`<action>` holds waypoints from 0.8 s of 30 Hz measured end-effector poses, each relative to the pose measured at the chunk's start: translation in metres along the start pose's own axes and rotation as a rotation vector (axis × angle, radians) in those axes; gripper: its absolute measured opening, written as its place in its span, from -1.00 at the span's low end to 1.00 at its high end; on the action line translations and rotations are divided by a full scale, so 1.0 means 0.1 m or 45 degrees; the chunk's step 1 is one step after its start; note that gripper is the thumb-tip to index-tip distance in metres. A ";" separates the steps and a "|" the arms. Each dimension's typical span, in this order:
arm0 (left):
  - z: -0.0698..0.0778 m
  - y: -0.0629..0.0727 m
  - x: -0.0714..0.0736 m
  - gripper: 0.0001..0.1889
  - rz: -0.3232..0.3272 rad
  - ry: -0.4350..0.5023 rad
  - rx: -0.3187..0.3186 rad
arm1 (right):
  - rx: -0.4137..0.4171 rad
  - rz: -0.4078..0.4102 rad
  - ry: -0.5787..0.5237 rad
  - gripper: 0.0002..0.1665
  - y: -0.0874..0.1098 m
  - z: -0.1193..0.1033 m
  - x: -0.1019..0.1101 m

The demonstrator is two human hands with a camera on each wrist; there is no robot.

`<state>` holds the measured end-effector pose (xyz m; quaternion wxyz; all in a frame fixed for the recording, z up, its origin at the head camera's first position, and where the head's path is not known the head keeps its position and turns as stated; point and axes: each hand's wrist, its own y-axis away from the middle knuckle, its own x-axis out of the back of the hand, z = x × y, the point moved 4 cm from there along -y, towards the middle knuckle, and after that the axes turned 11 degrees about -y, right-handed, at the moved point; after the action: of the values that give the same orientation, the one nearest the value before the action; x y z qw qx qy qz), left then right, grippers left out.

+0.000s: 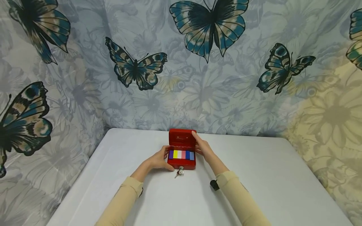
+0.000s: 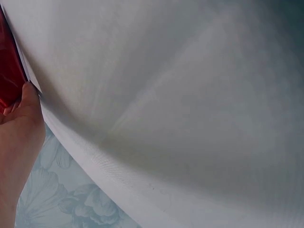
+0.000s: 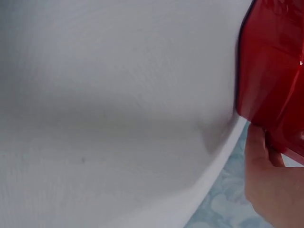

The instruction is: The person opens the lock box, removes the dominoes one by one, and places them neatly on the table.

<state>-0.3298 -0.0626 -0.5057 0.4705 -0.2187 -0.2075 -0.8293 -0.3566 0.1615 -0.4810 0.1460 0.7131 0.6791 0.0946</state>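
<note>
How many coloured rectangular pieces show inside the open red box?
6 in a row inside the shiny red box, left to right in the head view: purple piece, yellow piece, white piece, pink piece, dark blue piece and light blue piece. More may be hidden underneath.

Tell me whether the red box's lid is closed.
No, its lid stands raised in the head view, showing coloured strips inside the red box.
</note>
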 end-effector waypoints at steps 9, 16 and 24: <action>0.00 -0.02 -0.01 0.09 0.000 -0.042 -0.009 | 0.016 -0.013 -0.037 0.19 -0.02 0.06 0.04; 0.03 0.03 0.02 0.09 -0.004 -0.049 -0.028 | -0.009 -0.037 -0.031 0.16 0.01 0.11 0.03; 0.05 0.03 0.01 0.09 -0.002 0.008 -0.006 | 0.020 0.059 -0.128 0.03 0.07 0.14 0.10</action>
<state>-0.3263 -0.0621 -0.5007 0.4701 -0.2170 -0.2041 -0.8308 -0.3444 0.1700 -0.4926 0.1719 0.7335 0.6551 0.0567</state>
